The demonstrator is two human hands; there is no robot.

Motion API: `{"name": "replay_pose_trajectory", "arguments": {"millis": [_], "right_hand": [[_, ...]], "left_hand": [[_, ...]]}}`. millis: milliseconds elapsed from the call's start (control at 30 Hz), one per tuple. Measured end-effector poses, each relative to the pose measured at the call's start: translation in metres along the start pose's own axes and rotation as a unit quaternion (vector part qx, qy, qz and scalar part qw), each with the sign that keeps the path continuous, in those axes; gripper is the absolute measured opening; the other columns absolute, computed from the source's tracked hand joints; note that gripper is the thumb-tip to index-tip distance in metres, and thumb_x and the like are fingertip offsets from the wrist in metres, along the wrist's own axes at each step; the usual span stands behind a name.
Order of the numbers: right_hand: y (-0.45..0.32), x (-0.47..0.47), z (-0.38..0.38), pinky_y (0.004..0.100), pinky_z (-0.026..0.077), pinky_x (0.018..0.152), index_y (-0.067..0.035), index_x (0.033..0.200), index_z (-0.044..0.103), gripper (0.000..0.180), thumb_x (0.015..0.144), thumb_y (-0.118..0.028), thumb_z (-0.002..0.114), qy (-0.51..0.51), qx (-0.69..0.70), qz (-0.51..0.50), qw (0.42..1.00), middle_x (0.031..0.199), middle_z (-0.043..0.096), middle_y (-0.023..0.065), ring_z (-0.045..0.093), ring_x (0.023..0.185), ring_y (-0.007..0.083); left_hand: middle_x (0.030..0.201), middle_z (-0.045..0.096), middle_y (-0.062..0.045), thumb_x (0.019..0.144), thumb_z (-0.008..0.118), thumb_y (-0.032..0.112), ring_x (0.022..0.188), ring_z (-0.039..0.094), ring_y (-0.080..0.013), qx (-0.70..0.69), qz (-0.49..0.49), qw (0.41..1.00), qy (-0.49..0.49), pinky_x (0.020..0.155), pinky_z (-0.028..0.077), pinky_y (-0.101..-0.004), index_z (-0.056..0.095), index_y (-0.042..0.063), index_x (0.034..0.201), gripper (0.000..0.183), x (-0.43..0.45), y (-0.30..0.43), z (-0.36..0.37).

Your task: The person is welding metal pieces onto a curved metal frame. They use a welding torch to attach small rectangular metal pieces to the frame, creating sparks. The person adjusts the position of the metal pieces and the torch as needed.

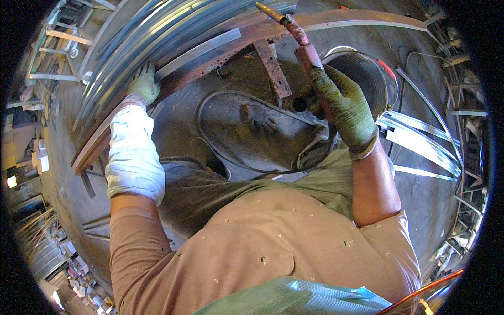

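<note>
My right hand (348,106), in a dirty green work glove, grips a red-handled MIG welding gun (309,57). Its brass-coloured nozzle (271,12) points to the upper left, over the metalwork. At the upper left, my left hand (145,84), also gloved, lies with its fingers extended on long metal profiles (130,51). A pale flat metal strip (201,53) starts beside that hand and runs to the right along a rusty steel beam (189,76). Whether the left palm presses on the strip's end is hidden. White cloth (136,153) wraps my left forearm.
A rusty perforated bar (273,69) juts from the beam towards me. A black cable (201,106) loops on the floor near my legs. Behind my right hand stands a dark bucket (358,75). Bright metal strips (423,141) lie at right; metal frames (65,55) stand at far left.
</note>
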State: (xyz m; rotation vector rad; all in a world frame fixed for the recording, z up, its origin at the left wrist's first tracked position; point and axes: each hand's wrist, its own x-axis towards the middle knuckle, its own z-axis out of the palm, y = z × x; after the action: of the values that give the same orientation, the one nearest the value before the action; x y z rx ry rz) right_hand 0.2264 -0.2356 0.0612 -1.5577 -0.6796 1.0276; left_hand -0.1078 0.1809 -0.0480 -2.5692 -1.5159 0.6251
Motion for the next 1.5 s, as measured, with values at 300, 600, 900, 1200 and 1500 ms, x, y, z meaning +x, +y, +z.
{"name": "replay_pose_trajectory", "arguments": {"millis": [300,600,900,1200,1500], "right_hand": [[0.009,0.000,-0.011,0.0265,0.054,0.073,-0.001,0.144,0.070,0.054,0.115,-0.047,0.069,-0.013,0.003,-0.009,1.000,0.104,0.079,0.0037,0.067,0.083,0.0084],[0.006,0.002,-0.014,0.0288,0.055,0.079,0.000,0.136,0.074,0.051,0.115,-0.047,0.068,-0.017,-0.028,0.000,0.999,0.107,0.076,0.0026,0.066,0.088,0.0095],[0.006,0.001,0.008,0.0270,0.050,0.065,0.000,0.148,0.066,0.054,0.114,-0.041,0.071,-0.047,0.156,0.079,0.983,0.100,0.073,0.0020,0.061,0.075,0.0095],[0.015,0.027,0.040,0.0279,0.051,0.068,-0.003,0.159,0.063,0.055,0.116,-0.037,0.069,-0.061,-0.089,0.113,0.988,0.101,0.072,0.0011,0.061,0.077,0.0073],[0.021,0.056,0.062,0.0310,0.057,0.103,0.004,0.165,0.055,0.055,0.117,-0.020,0.066,-0.079,-0.044,0.088,0.992,0.135,0.076,0.0085,0.066,0.118,0.0125]], "left_hand": [[0.180,0.043,-0.016,0.104,0.070,0.027,0.162,0.047,-0.0406,0.037,-0.012,0.999,-0.004,0.130,0.043,-0.0538,0.041,0.013,0.175,0.078,0.007,0.011,-0.014],[0.175,0.049,-0.020,0.102,0.073,0.030,0.157,0.053,-0.0420,0.036,-0.004,0.999,0.035,0.127,0.047,-0.0513,0.045,0.010,0.173,0.079,-0.008,0.005,-0.021],[0.157,0.066,-0.027,0.094,0.087,0.032,0.147,0.062,-0.0445,-0.287,0.294,0.886,0.217,0.128,0.045,-0.0490,0.062,0.003,0.157,0.073,-0.190,0.134,-0.123],[0.154,0.064,-0.030,0.085,0.087,0.021,0.142,0.061,-0.0497,-0.398,0.361,0.825,0.174,0.122,0.050,-0.0543,0.057,0.000,0.161,0.085,-0.166,0.164,-0.074],[0.144,0.068,-0.030,0.086,0.088,0.027,0.126,0.067,-0.0519,-0.479,0.381,0.773,0.164,0.108,0.055,-0.0569,0.059,-0.002,0.155,0.080,-0.132,0.168,-0.063]]}}
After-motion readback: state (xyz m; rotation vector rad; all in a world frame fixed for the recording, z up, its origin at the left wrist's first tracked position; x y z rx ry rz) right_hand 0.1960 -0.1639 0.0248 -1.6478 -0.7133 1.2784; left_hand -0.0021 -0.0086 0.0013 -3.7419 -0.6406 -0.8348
